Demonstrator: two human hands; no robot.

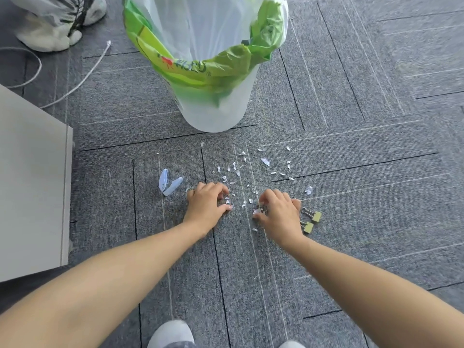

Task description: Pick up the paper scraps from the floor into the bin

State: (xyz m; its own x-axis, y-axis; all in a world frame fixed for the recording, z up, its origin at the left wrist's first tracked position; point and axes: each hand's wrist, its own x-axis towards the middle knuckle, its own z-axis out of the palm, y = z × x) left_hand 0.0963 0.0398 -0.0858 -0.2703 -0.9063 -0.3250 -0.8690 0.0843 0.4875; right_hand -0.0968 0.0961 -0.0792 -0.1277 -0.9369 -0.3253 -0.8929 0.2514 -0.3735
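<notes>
One bin (213, 116), upright, mouth up; paper scraps (265, 162) strewn before it, band running left-right; left hand (208, 207), right hand (278, 212), each curled, pinching scraps.

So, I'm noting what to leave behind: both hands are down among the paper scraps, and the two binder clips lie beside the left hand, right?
No: the head view shows the binder clips beside the right hand, not the left hand. Both hands are down among the paper scraps.
</notes>
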